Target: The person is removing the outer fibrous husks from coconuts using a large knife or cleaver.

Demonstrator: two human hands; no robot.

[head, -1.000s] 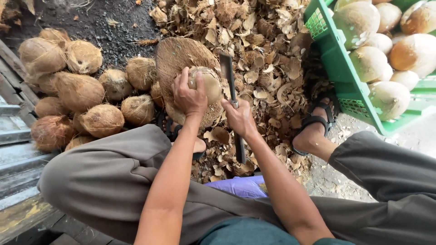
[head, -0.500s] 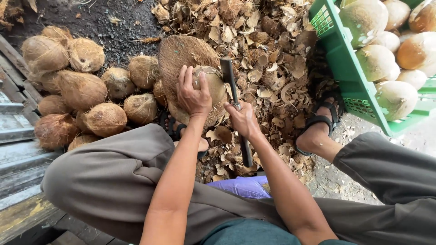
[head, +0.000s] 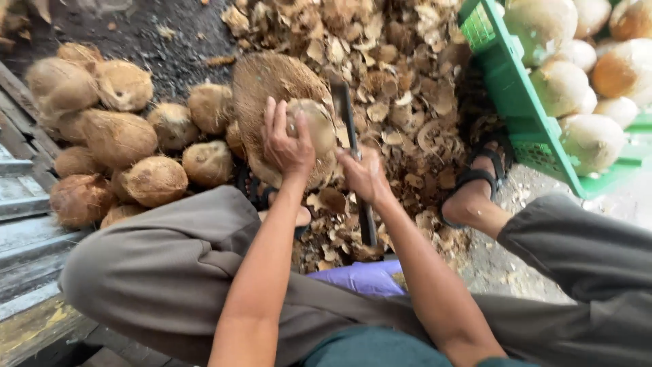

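— Where's the round, pale brown husked coconut [head: 314, 127]?

— Centre of the frame, on a big fibrous brown block [head: 261, 88]; your left hand [head: 287, 141] clamps over it.

— And your right hand [head: 365, 175]?

— Closed tight around the long dark metal blade [head: 352, 153], just right of the coconut.

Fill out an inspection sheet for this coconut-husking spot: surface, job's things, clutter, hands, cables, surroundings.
Surface: dark dirt ground, partly buried under husk.
Job's things: one coconut resting on a round fibrous block; a long dark blade beside it.
Clutter: husk chips heaped ahead and between the feet.
Hands: left hand pressed on the coconut; right hand with its grip closed on the blade's handle.
Cables: nothing seen.
Surroundings: unpeeled brown coconuts piled at left; green crate of pale peeled coconuts at right; sandalled foot; purple item under the legs.
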